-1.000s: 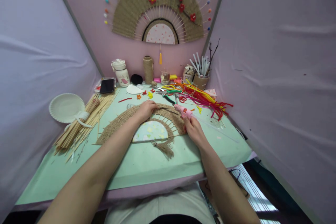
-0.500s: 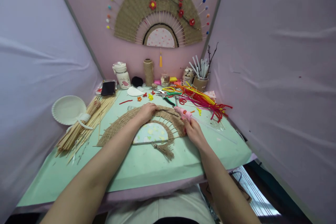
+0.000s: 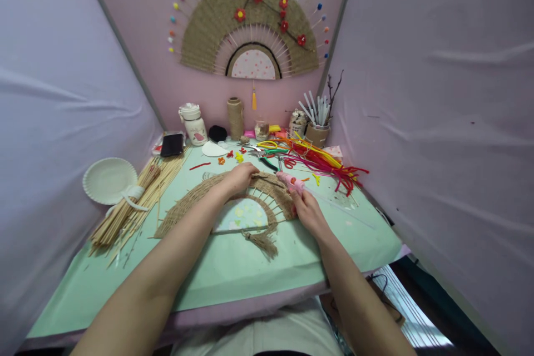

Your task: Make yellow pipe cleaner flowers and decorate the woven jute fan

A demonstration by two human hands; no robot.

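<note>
A fan of woven twine [image 3: 187, 200] lies flat on the table, with a pale flowered half-circle [image 3: 242, 214] at its base and a twine tassel [image 3: 262, 243] at the lower edge. My left hand [image 3: 241, 177] is over the fan's upper band, its fingers closed on the end of a thin dark twig [image 3: 267, 179] that lies along the twine. In my right hand [image 3: 309, 209] is a pink glue gun [image 3: 291, 181], its nozzle pointing left near the twig's right part. A clear glue stick sticks out behind the gun.
Bundled bamboo sticks [image 3: 125, 208] and a white paper plate [image 3: 109, 180] sit at left. Behind the fan are pliers [image 3: 268, 163], small pipe-cleaner flowers [image 3: 239, 157], loose pipe cleaners [image 3: 325, 156], a bottle [image 3: 194, 124] and a twine spool [image 3: 236, 118]. A finished fan [image 3: 208, 33] hangs above.
My left hand has slid slightly to the right along the fan's upper band. The glue gun stays at nearly the same place, and the view has tilted up a little.
</note>
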